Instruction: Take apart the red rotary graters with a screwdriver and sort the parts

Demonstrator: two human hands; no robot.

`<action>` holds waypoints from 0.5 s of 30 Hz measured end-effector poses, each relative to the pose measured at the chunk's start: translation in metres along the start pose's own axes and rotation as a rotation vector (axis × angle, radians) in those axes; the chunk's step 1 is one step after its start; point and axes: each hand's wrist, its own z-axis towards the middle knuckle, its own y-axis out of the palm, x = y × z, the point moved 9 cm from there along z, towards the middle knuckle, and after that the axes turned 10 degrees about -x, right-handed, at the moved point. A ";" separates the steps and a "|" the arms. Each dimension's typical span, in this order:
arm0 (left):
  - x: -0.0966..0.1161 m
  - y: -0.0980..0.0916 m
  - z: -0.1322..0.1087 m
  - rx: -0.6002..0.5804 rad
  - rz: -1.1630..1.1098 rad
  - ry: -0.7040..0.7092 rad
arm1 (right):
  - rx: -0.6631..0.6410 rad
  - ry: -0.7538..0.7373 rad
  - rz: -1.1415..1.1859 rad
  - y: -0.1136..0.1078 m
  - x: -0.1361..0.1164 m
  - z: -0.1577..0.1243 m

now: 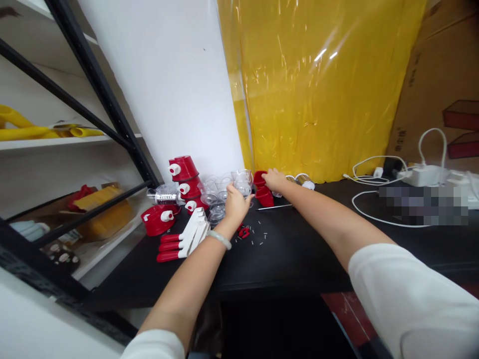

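My left hand is at the clear plastic cups, its fingers curled at a cup's lower edge. My right hand has its fingers closed on the rim of a red part; another red piece lies just below. Left of the cups stand stacked red housings with white knobs, and one more red housing sits beside them. White handles with red grips lie in a row near my left wrist. Small screws and a small red piece are scattered on the black table.
A metal rod lies behind the screws. Cylinders rest beyond my right wrist. White cables and a power strip are at the right. A black-framed shelf stands at the left; yellow sheeting hangs behind.
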 end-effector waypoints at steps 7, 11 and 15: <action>0.023 0.018 0.007 -0.013 0.236 0.185 | -0.019 0.002 0.000 0.000 0.007 -0.002; 0.024 0.030 0.012 -0.065 0.329 0.118 | -0.025 0.017 0.004 0.002 0.011 -0.002; 0.020 0.045 0.014 -0.106 0.358 0.071 | -0.025 0.034 -0.005 0.004 0.013 0.000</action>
